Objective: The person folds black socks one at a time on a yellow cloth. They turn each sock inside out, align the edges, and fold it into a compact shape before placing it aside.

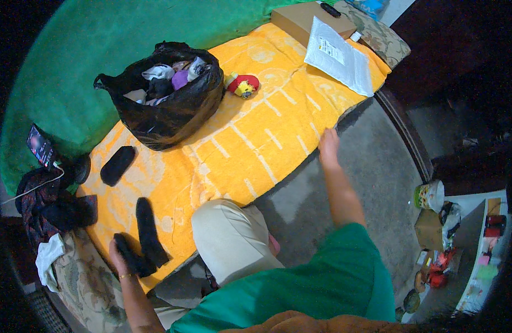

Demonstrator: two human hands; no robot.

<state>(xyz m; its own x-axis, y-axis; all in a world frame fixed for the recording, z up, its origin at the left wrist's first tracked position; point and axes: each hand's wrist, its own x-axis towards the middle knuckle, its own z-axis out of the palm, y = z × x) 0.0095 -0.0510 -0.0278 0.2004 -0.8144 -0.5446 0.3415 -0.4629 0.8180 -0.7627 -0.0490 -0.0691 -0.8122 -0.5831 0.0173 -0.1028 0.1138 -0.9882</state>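
Observation:
My left hand (118, 259) lies along the left edge of a black sock (133, 257) and touches it; whether the fingers grip it is unclear. Right beside it, a second black sock (147, 229) is stretched out on the yellow patterned blanket (247, 154). Farther up, a folded black sock (118, 165) lies apart from these two. A black plastic bag (173, 118) stands open with socks and cloths of several colours inside. My right hand (329, 144) rests at the blanket's near edge, away from the socks, its fingertips not clearly visible.
A red and yellow plush toy (243, 85) sits beside the bag. Toward the far end are a white padded mailer (337, 58) and a cardboard box (293, 21). At left, a phone (40, 145) with a white cable leans near dark clothing (52, 208) and a white cloth (50, 260).

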